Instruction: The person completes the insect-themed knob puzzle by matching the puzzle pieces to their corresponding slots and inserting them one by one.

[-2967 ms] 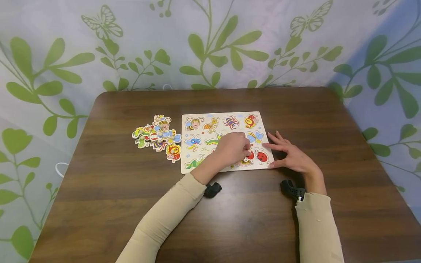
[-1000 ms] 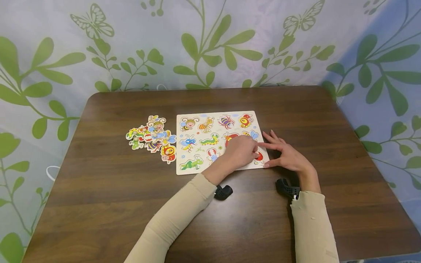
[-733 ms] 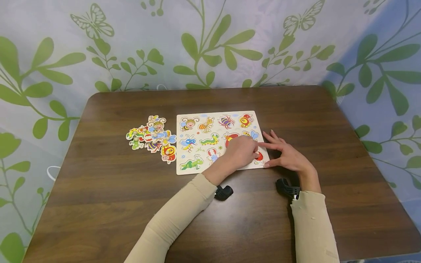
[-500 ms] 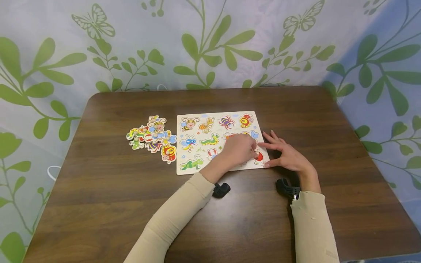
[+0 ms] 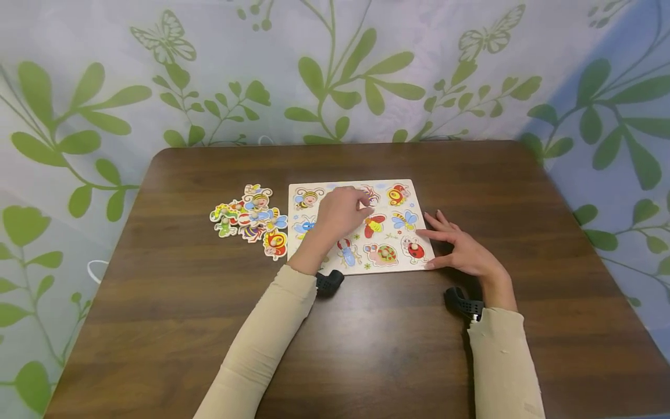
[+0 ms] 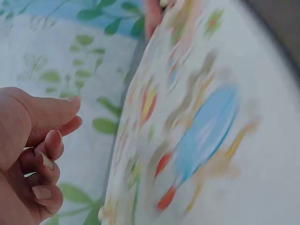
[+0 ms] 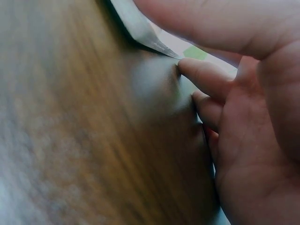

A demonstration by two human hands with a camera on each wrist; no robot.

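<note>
A pale wooden puzzle board [image 5: 389, 237] printed with insects lies on the table. My left hand [image 5: 340, 214] is over its upper middle, fingers loosely bent; in the left wrist view, nothing is between thumb and fingers [image 6: 41, 192]. A ladybug piece [image 5: 414, 249] with a knob lies on the board's lower right picture. Left of it is a snail piece [image 5: 384, 255], also knobbed. My right hand [image 5: 467, 250] rests at the board's right edge, thumb and fingers spread and touching it; the right wrist view shows the fingers [image 7: 206, 77] from close by. The left hand hides some of the pictures.
Left of the board lies a heap of knobbed insect pieces [image 5: 251, 216], several of them overlapping. A butterfly-like red and yellow piece [image 5: 275, 243] is nearest the board. The brown table [image 5: 387, 343] ends at a leaf-patterned backdrop [image 5: 220, 70].
My left hand held the ladybug piece beside its picture, moved it right onto that picture, let go, then moved up and left over the board. The right hand stays at the board's edge.
</note>
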